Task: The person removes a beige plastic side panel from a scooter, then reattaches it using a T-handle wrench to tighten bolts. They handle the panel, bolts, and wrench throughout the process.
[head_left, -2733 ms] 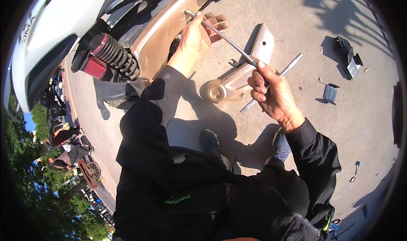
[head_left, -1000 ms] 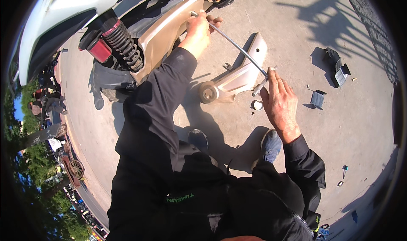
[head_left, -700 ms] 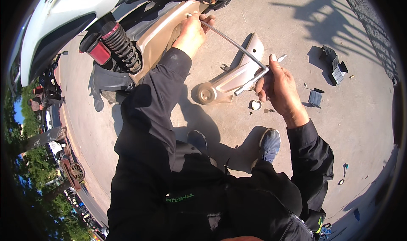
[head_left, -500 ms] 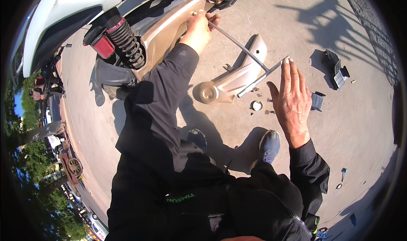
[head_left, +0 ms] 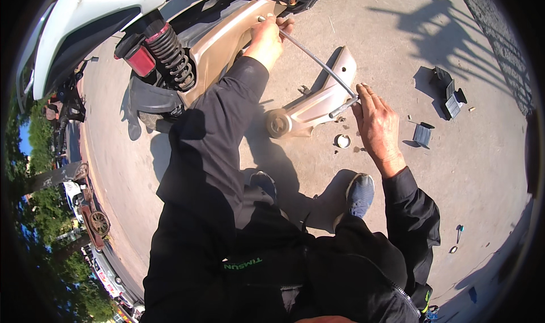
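Crouching beside a white scooter [head_left: 85, 16] at eleven o'clock, the person works on its tan engine casing [head_left: 227, 36], next to the red-capped shock spring [head_left: 167, 53]. A detached tan cover [head_left: 318, 99] lies on the concrete at centre. The long metal rod [head_left: 318, 62] runs from twelve o'clock down toward three o'clock, its long axis slanting between both hands. The left hand [head_left: 267, 36] is clenched around the rod's upper end at the casing. The right hand [head_left: 377, 124] is released, fingers spread flat, touching the lower end. A small ring [head_left: 342, 141] sits just beside that hand.
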### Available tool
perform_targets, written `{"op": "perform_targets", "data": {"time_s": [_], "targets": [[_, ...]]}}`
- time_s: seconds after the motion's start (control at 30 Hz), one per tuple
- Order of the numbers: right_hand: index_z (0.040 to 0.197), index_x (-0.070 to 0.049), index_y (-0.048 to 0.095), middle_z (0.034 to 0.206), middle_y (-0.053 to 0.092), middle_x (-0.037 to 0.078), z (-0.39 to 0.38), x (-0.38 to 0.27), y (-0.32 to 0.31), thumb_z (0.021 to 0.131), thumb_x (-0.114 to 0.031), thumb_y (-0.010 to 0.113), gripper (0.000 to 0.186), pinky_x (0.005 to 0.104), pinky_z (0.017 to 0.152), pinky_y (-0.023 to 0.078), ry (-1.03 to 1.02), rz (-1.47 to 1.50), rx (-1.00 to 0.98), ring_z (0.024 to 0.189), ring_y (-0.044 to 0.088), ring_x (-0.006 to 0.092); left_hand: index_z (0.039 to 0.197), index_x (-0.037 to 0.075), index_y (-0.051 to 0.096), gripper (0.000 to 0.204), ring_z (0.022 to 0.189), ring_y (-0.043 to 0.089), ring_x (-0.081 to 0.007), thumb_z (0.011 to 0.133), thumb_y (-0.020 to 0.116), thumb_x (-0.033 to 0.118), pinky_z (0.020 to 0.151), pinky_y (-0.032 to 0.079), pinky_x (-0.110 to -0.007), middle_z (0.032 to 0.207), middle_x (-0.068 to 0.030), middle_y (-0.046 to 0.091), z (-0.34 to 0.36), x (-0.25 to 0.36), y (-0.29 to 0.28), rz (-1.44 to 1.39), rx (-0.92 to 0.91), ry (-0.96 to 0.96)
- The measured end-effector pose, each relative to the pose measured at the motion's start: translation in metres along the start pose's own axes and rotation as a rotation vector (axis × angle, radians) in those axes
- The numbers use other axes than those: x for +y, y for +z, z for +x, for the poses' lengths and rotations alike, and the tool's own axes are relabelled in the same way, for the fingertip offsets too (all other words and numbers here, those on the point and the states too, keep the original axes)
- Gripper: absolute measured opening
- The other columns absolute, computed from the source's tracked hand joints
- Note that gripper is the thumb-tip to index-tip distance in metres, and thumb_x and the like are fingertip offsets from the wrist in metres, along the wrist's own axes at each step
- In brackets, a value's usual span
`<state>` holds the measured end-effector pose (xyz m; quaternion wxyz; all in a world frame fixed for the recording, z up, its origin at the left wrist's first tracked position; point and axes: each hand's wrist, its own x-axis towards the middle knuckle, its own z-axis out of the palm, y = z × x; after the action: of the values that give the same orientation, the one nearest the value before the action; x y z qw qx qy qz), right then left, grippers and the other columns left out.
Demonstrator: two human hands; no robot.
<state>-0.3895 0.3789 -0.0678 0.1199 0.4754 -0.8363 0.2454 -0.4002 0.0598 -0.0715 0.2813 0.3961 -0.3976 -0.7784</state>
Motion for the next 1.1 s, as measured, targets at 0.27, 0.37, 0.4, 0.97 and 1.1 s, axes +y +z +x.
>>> {"op": "perform_targets", "data": {"time_s": [0.27,0.37,0.4,0.97,1.1], "targets": [[0.112,0.001,0.069,0.091,0.074,0.014,0.002,-0.015,-0.023,0.1,-0.024,0.068,0.028,0.034,0.066,0.059,0.25,0.208,-0.018,0.073,0.073,0.0268,0.111,-0.001,0.048,0.015,0.084,0.073,-0.0273,0.108,0.052,0.012,0.074,0.067,-0.035,0.094,-0.0105,0.059,-0.002,0.0,0.001,-0.024,0.074,0.02],[0.131,0.0,0.061,0.127,0.067,0.021,0.001,-0.017,-0.022,0.096,-0.025,0.07,0.044,0.0378,0.072,0.059,-0.014,-0.197,0.104,0.093,0.074,0.0305,0.112,-0.001,0.047,0.015,0.082,0.073,-0.027,0.108,0.051,0.013,0.072,0.067,-0.033,0.095,-0.0103,0.058,0.002,0.004,0.007,-0.036,0.064,0.004],[0.127,0.0,0.064,0.113,0.073,0.018,0.003,-0.02,-0.009,0.097,-0.026,0.069,0.04,0.0379,0.07,0.059,0.144,0.063,0.056,0.085,0.074,0.0331,0.112,-0.001,0.047,0.015,0.082,0.073,-0.0268,0.108,0.051,0.013,0.071,0.067,-0.033,0.095,-0.0103,0.058,0.0,0.002,0.007,-0.022,0.06,0.011],[0.1,0.0,0.067,0.072,0.071,0.012,0.017,0.014,-0.006,0.11,-0.042,0.047,0.048,0.0293,0.057,0.053,0.922,1.686,-0.479,0.056,0.066,0.0186,0.109,-0.003,0.048,0.015,0.083,0.073,-0.0265,0.108,0.05,0.013,0.072,0.066,-0.033,0.095,-0.0119,0.062,0.004,0.0,0.002,-0.051,0.065,0.011],[0.127,-0.002,0.064,0.115,0.072,0.017,0.01,-0.013,-0.031,0.096,-0.022,0.07,0.038,0.0346,0.076,0.059,0.126,-0.233,0.123,0.1,0.072,0.0288,0.109,-0.002,0.048,0.015,0.083,0.073,-0.0264,0.108,0.051,0.012,0.072,0.066,-0.032,0.095,-0.0119,0.062,0.002,0.001,0.004,-0.068,0.098,0.005]]}}
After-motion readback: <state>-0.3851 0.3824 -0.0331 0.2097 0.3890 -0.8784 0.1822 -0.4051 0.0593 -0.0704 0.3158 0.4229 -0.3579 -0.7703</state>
